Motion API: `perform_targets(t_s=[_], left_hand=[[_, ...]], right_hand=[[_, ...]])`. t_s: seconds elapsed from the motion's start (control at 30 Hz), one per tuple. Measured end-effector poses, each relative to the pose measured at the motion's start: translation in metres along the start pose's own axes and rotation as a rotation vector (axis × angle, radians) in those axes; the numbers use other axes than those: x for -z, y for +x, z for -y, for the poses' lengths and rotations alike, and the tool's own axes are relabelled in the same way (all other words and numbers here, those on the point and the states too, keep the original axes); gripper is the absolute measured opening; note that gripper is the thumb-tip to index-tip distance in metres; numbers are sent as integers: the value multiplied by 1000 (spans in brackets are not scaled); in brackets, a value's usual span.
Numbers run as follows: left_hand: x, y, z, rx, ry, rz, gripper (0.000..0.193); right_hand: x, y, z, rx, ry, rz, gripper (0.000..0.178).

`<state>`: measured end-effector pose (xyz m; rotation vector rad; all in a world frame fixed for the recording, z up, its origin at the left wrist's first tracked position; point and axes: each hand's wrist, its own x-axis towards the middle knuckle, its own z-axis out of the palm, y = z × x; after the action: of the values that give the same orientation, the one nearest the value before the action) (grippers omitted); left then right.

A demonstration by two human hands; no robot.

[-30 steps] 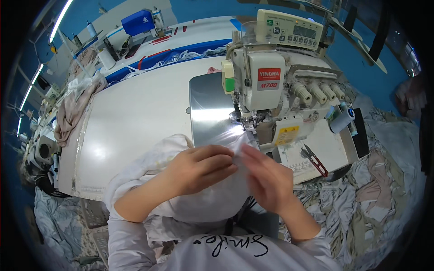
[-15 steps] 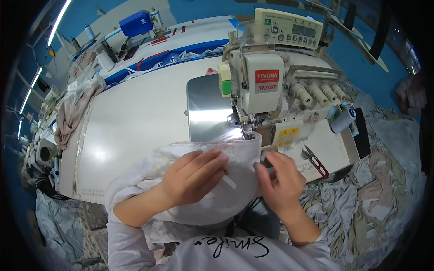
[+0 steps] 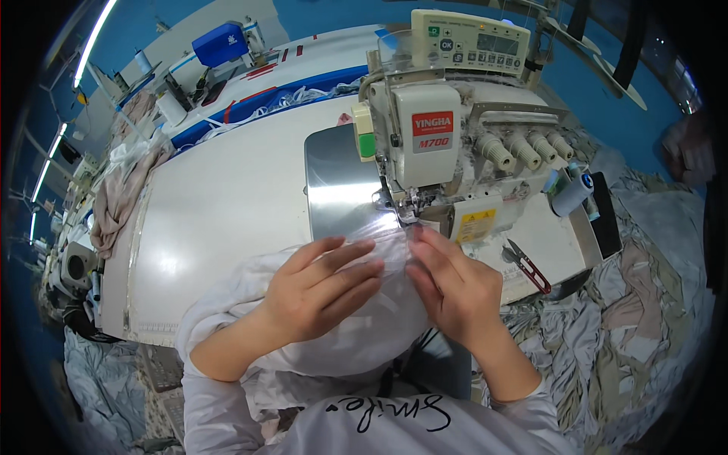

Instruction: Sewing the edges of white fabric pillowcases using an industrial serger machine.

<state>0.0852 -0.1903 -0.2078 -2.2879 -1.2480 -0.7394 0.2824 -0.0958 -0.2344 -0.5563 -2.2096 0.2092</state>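
White cloth lies gathered over the table's front edge and my lap, its far edge reaching the presser foot of an overlock sewing machine. Flat on the cloth rests my left hand, fingers stretched out and slightly apart. My right hand is at the cloth's right edge, just in front of the presser foot. Its fingertips are closed on that edge, though the fingers partly hide the grip. A shiny metal plate covers the table left of the needle area.
Red-handled thread snips and a blue-grey thread cone sit on the machine's right side. A control panel tops the machine. Heaped fabric fills the right floor. Beige cloth hangs at the table's left edge.
My right hand has moved up and left to the cloth's edge by the presser foot, its fingers closing there. My left fingers have spread flatter. The view has shifted slightly.
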Motion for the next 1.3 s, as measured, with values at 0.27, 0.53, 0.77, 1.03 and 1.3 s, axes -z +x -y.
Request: perform_targets(t_s=[0.27,0.53,0.77,1.03,1.3], left_hand=[[-4,6,-4,82,-45,53,37],[-4,11,-8,126,13,86,41],[-5,13,-8,127,4,79,45],[-7,12,-7,118,-3,92,37],[-4,12,-5,78,-22,81,37]], right_hand=[[9,-32,7,-844,893,-127,56],[7,-67,22,-1265,1065,520,40],[13,-75,17,-1226,1263,129,18],[4,-75,19,-1266,1189,263,12],[7,-69,19,-1221,1234,217,9]])
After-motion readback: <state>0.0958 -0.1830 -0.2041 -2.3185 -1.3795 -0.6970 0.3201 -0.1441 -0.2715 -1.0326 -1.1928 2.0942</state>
